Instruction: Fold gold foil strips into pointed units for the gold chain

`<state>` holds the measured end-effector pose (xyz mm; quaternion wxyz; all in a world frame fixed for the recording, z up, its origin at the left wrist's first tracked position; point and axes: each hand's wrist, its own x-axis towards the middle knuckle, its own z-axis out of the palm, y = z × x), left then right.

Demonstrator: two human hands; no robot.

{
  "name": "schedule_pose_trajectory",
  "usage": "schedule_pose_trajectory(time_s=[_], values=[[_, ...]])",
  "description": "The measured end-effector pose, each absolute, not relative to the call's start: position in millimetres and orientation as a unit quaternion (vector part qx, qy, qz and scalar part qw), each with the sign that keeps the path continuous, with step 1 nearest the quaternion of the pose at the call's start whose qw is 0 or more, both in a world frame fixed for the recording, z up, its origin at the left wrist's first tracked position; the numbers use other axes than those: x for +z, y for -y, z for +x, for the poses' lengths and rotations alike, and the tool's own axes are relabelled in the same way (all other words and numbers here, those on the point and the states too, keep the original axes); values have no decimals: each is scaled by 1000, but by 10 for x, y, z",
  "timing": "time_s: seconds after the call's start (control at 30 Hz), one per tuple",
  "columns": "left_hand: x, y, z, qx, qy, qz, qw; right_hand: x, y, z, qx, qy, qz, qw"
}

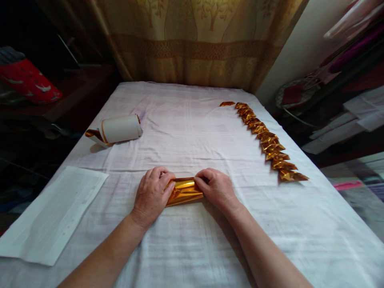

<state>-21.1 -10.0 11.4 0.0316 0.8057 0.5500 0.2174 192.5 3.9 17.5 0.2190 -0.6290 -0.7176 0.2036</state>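
Observation:
A sheet of shiny gold foil paper [186,190], curled or folded into a wide strip, lies on the white cloth between my hands. My left hand [153,193] is closed on its left end, thumb and fingers pressing the foil. At the other end my right hand [216,187] pinches the upper right corner. Parts of the foil's ends are hidden under my fingers. Off to the right runs a row of folded gold foil pieces [268,141], overlapping one another. One more gold piece [227,104] lies apart at the row's far end.
A roll of white-backed gold paper [120,129] rests at the back left. Nearer on the left lies a white sheet [54,216]. The white-covered surface [186,140] ends at a patterned curtain [192,48]. A red bag [31,82] stands on a dark shelf at left.

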Motion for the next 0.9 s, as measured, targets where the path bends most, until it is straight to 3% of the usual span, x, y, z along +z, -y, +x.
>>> schedule_pose_trajectory(time_s=[0.63,0.73,0.8,0.9], values=[[191,124,-244,204,-499,840,62,155,-35,1971,278,668,-622,299],[188,129,-236,206,-501,839,54,270,23,1925,215,708,-583,334],[188,133,-234,206,-500,840,49,341,62,1845,160,764,-535,323],[193,138,-229,198,-504,840,44,369,90,1713,143,823,-493,242]])
